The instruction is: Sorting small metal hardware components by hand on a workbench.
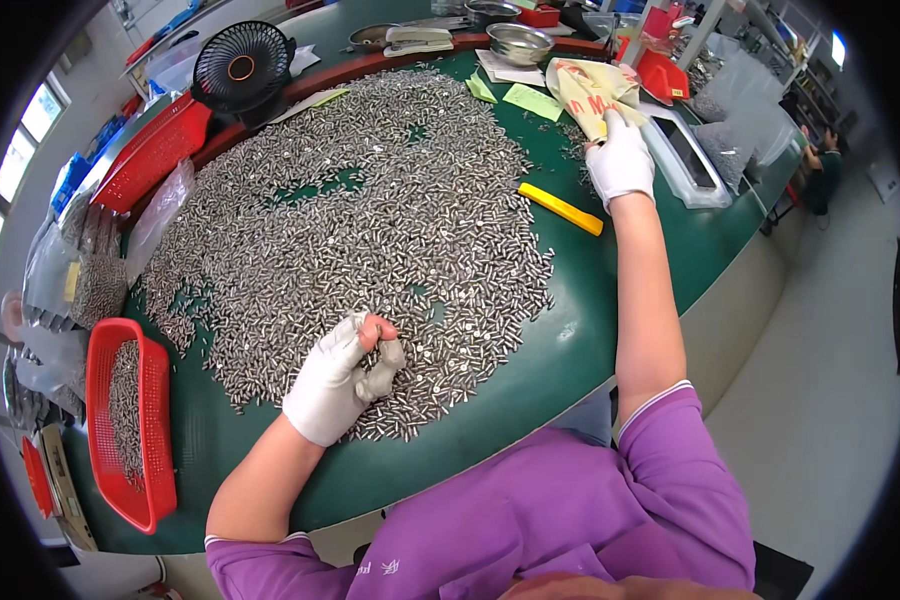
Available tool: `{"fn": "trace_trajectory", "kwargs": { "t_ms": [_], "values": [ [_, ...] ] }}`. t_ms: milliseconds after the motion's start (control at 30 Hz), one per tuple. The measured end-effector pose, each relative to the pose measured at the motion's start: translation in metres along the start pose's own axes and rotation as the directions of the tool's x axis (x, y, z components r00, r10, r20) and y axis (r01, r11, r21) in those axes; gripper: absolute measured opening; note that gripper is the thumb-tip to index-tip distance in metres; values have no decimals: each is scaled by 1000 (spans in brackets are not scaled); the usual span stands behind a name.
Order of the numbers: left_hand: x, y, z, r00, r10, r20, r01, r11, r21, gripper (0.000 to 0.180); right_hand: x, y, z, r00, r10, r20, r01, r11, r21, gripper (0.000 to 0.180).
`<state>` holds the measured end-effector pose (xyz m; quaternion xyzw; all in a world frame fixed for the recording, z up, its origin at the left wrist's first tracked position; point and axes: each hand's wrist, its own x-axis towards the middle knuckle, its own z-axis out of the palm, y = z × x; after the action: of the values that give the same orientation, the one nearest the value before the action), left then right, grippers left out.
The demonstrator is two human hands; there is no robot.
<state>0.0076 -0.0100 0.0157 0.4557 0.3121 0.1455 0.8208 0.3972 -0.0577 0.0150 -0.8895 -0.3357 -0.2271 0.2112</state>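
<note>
Pins (370,230) cover most of the table (570,275), nearing its front edge. Over them the left hand (342,380) curls its fingers nearly closed; I cannot tell whether they pinch one. Toward the far right corner, the right hand (622,168) touches a bag (588,88), its grip unclear.

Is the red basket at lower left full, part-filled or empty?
Part-filled: small metal pieces lie along the bottom of the red basket, with bare red wall showing above them.
</note>
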Motion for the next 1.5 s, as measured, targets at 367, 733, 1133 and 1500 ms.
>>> {"fn": "trace_trajectory", "kwargs": {
  "t_ms": [367,733,1133,1500],
  "values": [
    [3,-3,-10,995,-18,95,27,995,-97,30,-56,-85,-12,729,-674,-120,660,647,382,12],
    [5,-5,-12,996,-32,85,43,992,-120,27,-84,-103,-19,580,-788,204,628,593,504,12],
    [7,-8,-17,979,-17,204,48,988,-148,23,-98,-116,-38,578,-804,137,294,362,885,13],
    [5,-6,-11,989,-39,141,51,995,-84,27,-120,-135,-48,399,-912,-100,384,67,921,19]
  ]
}}
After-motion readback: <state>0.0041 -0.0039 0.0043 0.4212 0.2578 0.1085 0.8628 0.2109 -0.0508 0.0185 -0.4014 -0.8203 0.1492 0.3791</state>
